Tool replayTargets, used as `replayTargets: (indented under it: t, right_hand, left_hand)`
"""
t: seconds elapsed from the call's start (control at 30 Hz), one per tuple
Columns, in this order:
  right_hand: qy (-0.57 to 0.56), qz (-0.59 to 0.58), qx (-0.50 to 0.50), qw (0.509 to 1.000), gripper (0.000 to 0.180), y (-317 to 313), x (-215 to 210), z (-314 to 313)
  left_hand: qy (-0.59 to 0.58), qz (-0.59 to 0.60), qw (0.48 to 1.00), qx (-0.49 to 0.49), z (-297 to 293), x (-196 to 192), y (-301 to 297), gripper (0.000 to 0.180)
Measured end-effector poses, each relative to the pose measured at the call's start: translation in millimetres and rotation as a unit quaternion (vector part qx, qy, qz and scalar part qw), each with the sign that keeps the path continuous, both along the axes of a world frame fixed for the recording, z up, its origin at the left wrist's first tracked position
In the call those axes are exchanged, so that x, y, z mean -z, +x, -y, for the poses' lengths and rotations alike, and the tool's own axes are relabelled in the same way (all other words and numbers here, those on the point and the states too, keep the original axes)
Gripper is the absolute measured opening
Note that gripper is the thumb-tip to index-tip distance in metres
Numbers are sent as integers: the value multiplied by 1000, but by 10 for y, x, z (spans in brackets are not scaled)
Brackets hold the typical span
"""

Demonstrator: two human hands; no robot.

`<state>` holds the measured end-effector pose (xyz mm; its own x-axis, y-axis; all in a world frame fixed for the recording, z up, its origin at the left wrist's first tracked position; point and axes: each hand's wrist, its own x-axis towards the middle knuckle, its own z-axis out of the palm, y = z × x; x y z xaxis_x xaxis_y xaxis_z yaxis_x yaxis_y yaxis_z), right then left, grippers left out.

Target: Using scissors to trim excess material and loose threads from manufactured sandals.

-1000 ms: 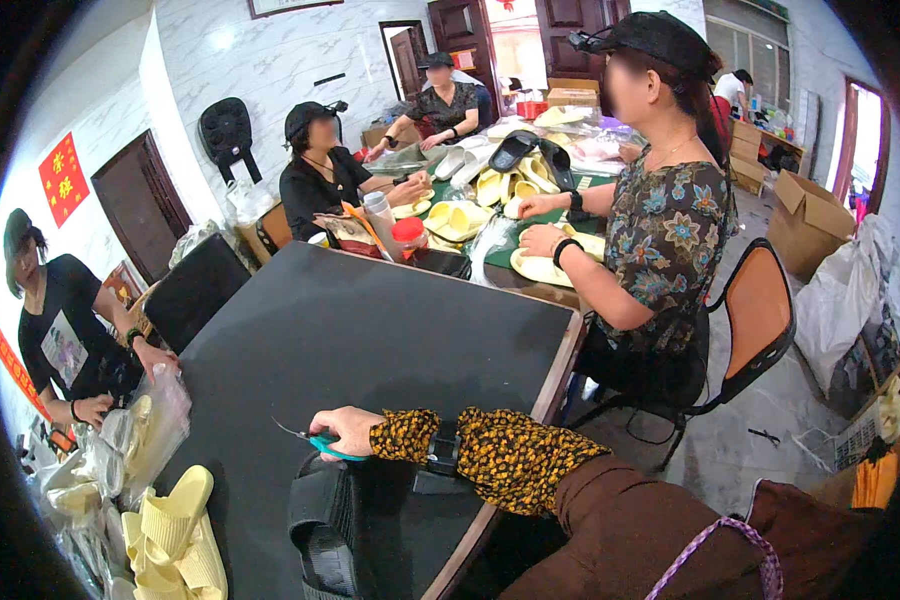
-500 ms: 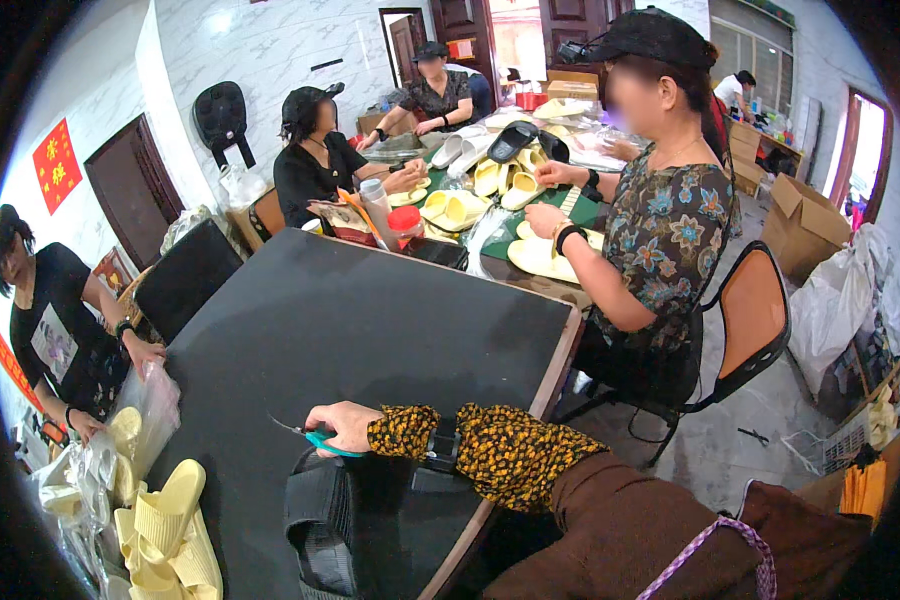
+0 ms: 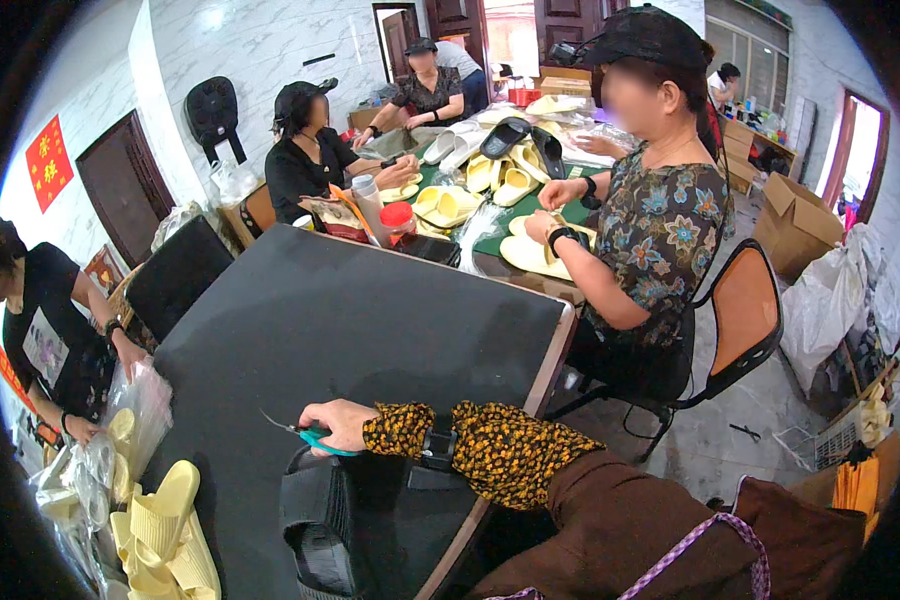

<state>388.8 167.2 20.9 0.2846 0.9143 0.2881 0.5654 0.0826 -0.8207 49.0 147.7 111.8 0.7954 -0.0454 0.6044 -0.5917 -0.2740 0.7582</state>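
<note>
My right hand [image 3: 337, 426] reaches across the dark table [image 3: 370, 310], its fingers closed round the turquoise handles of a pair of scissors [image 3: 319, 439]. The thin blade points to the left, away from my wrist. Just below the hand, a pair of black slide slippers [image 3: 320, 535] lies near the table's front edge, partly cut off by the frame. My left hand is out of view. Cream-yellow slide slippers [image 3: 165, 520] are piled at the table's left corner, beside crumpled clear plastic bags [image 3: 75, 495].
On the left a co-worker's hands [image 3: 82, 430] handle a clear bag and a yellow slipper. Farther off, other people sit round a green table [image 3: 490, 235] with yellow, white and black slippers. An orange-backed chair [image 3: 738, 310], a cardboard box [image 3: 798, 225] and white sacks [image 3: 830, 300] stand to the right.
The co-worker on the left has bent lower over the bags. The black slippers show at a slightly different angle. My right hand still grips the scissors, and the whole view has shifted slightly.
</note>
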Motion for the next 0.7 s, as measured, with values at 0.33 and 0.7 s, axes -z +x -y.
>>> replayTargets:
  t: [0.33, 0.7]
  right_hand:
    - [1, -22, 10, 1000, 45, 55, -7, 30]
    - [-6, -35, 24, 999, 45, 32, -21, 48]
  left_hand:
    - [-152, -432, 779, -428, 18, 531, -955, 35]
    - [-197, -382, 796, -426, 140, 528, -690, 40]
